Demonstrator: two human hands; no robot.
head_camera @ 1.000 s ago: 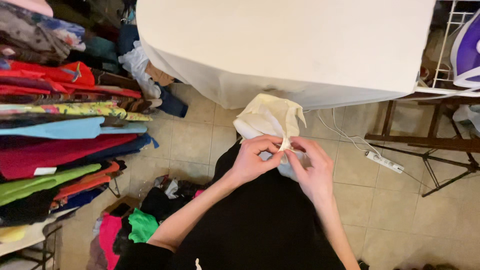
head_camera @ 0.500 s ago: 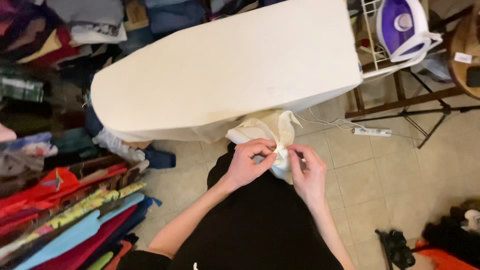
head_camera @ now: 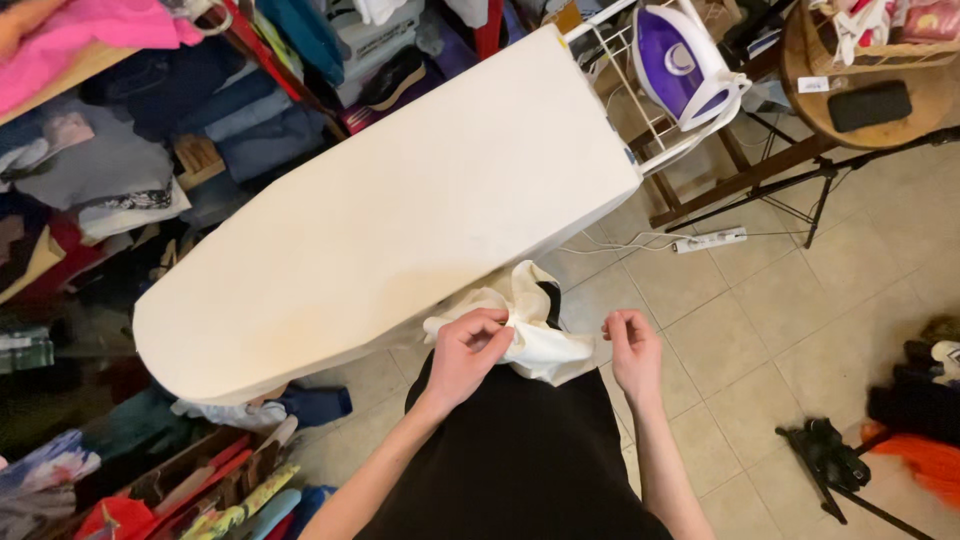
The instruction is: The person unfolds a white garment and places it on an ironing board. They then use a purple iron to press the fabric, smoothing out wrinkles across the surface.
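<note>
My left hand grips a bunched cream cloth just in front of my black garment. My right hand is at the cloth's right edge with its fingers pinched together; whether it holds the fabric I cannot tell. Both hands hover just below the near edge of a long ironing board with a bare cream cover.
A purple and white iron rests on the board's wire rack at the upper right. A power strip lies on the tiled floor. Piles of clothes fill the left side. A round wooden table and a tripod stand to the right.
The view has swung up and left, so the whole board and the iron show. My hands have drawn apart, and the cloth has spread between them.
</note>
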